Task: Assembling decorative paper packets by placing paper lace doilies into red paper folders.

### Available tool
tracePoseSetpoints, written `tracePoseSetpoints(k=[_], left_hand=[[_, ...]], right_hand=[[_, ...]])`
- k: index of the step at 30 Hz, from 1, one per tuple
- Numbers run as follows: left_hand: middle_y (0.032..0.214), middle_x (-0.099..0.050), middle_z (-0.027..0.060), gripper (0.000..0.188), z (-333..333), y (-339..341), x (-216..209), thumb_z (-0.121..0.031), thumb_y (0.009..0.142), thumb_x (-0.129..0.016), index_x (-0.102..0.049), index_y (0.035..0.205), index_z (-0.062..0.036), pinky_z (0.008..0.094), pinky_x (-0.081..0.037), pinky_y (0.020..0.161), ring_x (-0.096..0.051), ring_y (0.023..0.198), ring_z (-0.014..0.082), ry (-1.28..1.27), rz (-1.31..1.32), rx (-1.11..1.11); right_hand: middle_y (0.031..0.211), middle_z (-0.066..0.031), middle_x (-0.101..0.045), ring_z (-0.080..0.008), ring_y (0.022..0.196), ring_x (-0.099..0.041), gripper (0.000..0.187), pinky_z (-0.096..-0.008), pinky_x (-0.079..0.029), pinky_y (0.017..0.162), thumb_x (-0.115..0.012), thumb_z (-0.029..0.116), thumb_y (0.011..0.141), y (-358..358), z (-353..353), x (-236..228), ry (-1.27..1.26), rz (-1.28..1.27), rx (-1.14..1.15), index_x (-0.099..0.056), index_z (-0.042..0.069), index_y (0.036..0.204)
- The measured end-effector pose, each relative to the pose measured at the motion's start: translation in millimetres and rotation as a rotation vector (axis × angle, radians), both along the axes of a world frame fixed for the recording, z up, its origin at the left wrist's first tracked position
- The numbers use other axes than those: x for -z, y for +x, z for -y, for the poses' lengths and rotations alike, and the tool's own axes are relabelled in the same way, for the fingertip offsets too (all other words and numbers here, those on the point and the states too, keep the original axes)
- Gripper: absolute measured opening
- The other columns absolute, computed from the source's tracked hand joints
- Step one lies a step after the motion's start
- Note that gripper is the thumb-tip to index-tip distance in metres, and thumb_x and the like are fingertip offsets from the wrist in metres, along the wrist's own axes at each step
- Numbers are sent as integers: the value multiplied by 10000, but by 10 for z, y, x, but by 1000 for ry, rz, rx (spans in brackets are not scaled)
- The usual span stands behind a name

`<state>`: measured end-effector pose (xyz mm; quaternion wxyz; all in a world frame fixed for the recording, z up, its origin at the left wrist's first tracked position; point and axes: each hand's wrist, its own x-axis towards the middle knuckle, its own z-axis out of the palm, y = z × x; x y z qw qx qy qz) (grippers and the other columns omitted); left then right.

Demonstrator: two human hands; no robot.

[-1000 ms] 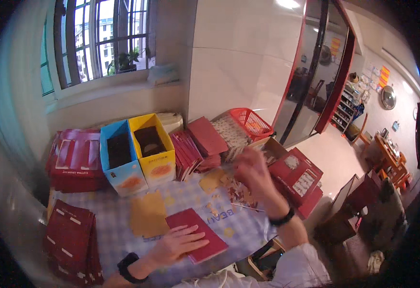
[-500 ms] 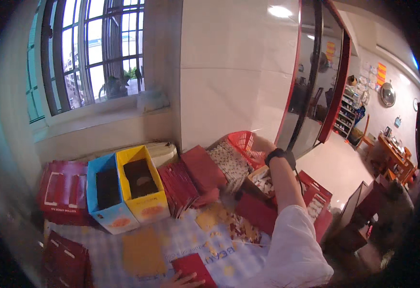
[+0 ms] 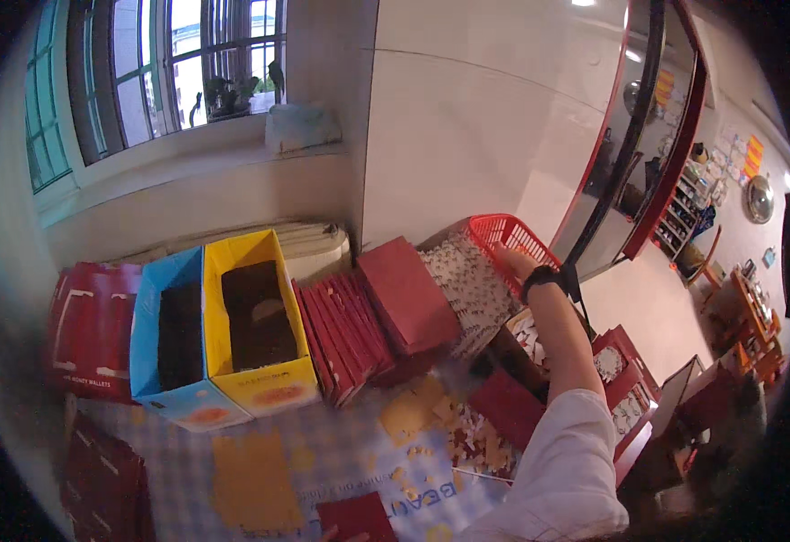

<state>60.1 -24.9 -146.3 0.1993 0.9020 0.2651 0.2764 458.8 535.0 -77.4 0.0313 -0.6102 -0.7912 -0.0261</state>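
My right hand (image 3: 516, 263) reaches over the near rim of a red plastic basket (image 3: 520, 237); its fingers are hidden or blurred, so their grip does not show. A dark band circles that wrist. At the bottom edge, only fingertips of my left hand (image 3: 334, 534) show, resting apart on a flat dark red card piece (image 3: 359, 517). Just left of the basket lies a bundle of small whitish patterned pieces (image 3: 469, 282). Beside it stand a stack of plain dark red cards (image 3: 406, 294) and a row of thinner dark red packets (image 3: 345, 336).
A blue box (image 3: 183, 397) and a yellow box (image 3: 273, 384), both open-topped, stand left of the packets. More red packets (image 3: 97, 330) lie farther left. Small yellowish scraps (image 3: 481, 444) litter the checked tablecloth (image 3: 178, 452). Open red boxes (image 3: 625, 388) stand beyond my right arm.
The view has tilted down and shifted, so the window sits higher. My right hand stays at the red basket. My left hand has slipped mostly below the lower edge, with the card piece lower too.
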Motion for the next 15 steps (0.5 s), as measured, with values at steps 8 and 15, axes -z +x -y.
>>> tracePoseSetpoints(k=[8, 15], left_hand=[[1400, -210, 56, 434, -129, -6, -137, -285, 870, -435, -368, 1284, -175, 549, -2, 1016, -113, 1301, 312, 210, -25, -28], [1400, -212, 48, 448, 18, 101, -51, -287, 854, -468, -361, 1287, -240, 556, 8, 1013, -133, 1294, 322, 317, 9, -64]], right_hand=[[886, -173, -591, -263, 826, -578, 395, -390, -443, 710, -512, 220, 802, -315, 107, -212, -74, -738, 400, -431, -26, 1099], [831, -115, -580, -231, 770, -562, 416, -363, -450, 655, -604, 149, 756, -686, 846, -1100, 228, -682, 297, -425, 15, 1107]])
